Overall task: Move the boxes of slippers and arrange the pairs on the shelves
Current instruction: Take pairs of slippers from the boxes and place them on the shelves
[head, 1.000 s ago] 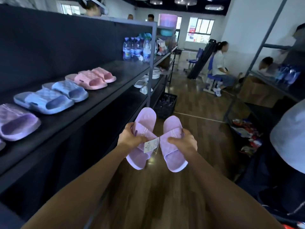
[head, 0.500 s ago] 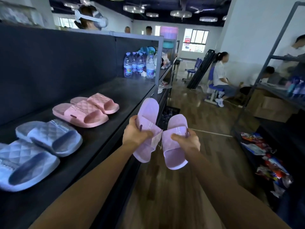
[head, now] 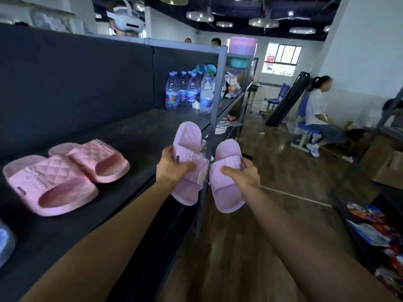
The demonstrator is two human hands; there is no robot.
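Head view, hands (head: pixel 174 168) gripping lilac slippers (head: pixel 226 192), tag (head: pixel 201 175) blurred

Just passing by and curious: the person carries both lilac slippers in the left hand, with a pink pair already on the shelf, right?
Not quite. The head view shows the left hand grips one lilac slipper and the right hand grips the other lilac slipper. The pink pair does sit on the shelf.

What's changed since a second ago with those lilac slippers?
The person carried the lilac slippers forward along the shelf, past the blue pair, to just beyond the pink pair. Nothing was taken or released: the left hand and right hand each grip one slipper as before.
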